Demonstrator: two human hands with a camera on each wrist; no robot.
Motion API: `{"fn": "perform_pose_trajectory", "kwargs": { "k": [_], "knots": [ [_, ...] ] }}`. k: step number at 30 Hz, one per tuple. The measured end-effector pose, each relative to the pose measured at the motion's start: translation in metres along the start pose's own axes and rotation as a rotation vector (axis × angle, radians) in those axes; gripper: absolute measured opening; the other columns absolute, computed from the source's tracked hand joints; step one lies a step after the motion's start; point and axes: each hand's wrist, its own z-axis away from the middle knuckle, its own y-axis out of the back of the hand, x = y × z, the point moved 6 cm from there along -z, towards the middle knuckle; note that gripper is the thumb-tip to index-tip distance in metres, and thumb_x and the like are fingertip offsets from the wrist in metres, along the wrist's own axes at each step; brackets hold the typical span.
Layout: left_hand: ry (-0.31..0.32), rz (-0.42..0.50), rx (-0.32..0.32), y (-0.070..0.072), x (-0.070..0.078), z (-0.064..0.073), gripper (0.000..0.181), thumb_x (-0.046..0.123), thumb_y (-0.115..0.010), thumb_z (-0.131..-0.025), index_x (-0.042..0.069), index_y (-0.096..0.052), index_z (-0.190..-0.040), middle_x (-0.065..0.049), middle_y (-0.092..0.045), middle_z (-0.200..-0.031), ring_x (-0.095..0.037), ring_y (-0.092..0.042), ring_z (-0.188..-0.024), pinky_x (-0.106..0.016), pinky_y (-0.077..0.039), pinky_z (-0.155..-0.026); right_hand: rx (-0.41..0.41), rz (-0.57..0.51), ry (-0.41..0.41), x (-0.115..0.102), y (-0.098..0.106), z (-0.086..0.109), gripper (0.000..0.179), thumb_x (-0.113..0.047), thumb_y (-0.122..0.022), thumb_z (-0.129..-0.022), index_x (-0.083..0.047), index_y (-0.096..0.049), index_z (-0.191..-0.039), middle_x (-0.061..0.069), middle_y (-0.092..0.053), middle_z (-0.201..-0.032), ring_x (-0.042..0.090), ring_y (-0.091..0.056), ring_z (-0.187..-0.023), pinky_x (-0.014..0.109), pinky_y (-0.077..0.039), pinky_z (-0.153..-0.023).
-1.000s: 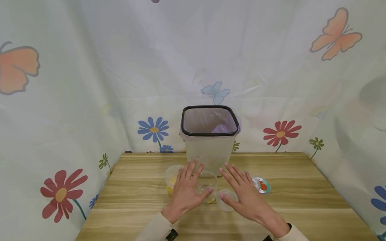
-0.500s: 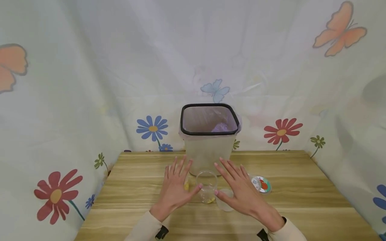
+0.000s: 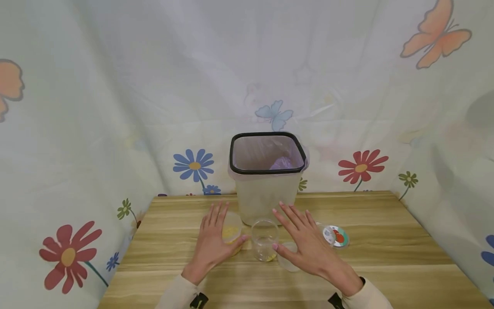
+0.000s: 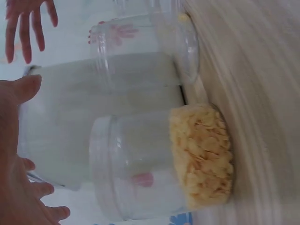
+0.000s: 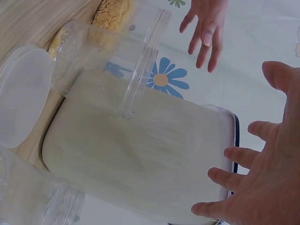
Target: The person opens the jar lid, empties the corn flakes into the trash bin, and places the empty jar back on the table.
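Flowered cloth (image 3: 193, 77) backs the wood-grain table (image 3: 386, 274), where a flake jar (image 4: 161, 161) and a clear jar (image 3: 264, 242) stand upright near the bin (image 3: 266, 193), long axes vertical, tops upward. The left hand (image 3: 211, 243) and right hand (image 3: 308, 246) hang near them, fingers spread, each grip released, touching neither jar.
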Motion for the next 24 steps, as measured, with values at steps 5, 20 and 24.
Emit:
{"fn": "perform_pose_trajectory", "kwargs": {
  "k": [5, 20, 24],
  "knots": [
    [0.059, 0.119, -0.008, -0.006, -0.017, 0.005, 0.109, 0.065, -0.073, -0.073, 0.021, -0.02, -0.157, -0.006, -0.023, -0.164, -0.033, -0.023, -0.15, -0.055, -0.027, -0.118, -0.003, -0.016, 0.004, -0.001, -0.001, 0.001, 0.077, -0.05, -0.061, -0.092, -0.028, -0.026, -0.156, 0.005, -0.024, -0.164, 0.033, -0.026, -0.149, 0.069, -0.019, -0.114],
    [0.336, 0.592, -0.092, -0.039, -0.064, 0.023, 0.137, 0.038, -0.096, -0.054, 0.023, -0.008, -0.158, -0.017, -0.019, -0.163, -0.041, -0.025, -0.147, -0.061, -0.025, -0.116, -0.013, -0.032, -0.002, 0.001, -0.003, 0.003, 0.078, -0.049, -0.061, -0.092, -0.033, -0.021, -0.157, 0.0, -0.02, -0.165, 0.032, -0.026, -0.15, 0.068, -0.016, -0.115],
    [0.361, 0.643, -0.131, -0.045, -0.072, 0.025, 0.134, 0.034, -0.095, -0.057, 0.018, -0.007, -0.157, -0.017, -0.019, -0.163, -0.039, -0.026, -0.148, -0.06, -0.022, -0.118, -0.02, -0.03, -0.004, 0.001, -0.004, 0.002, 0.078, -0.05, -0.06, -0.092, -0.033, -0.02, -0.157, 0.0, -0.021, -0.165, 0.031, -0.025, -0.15, 0.068, -0.016, -0.115]
  ]
}}
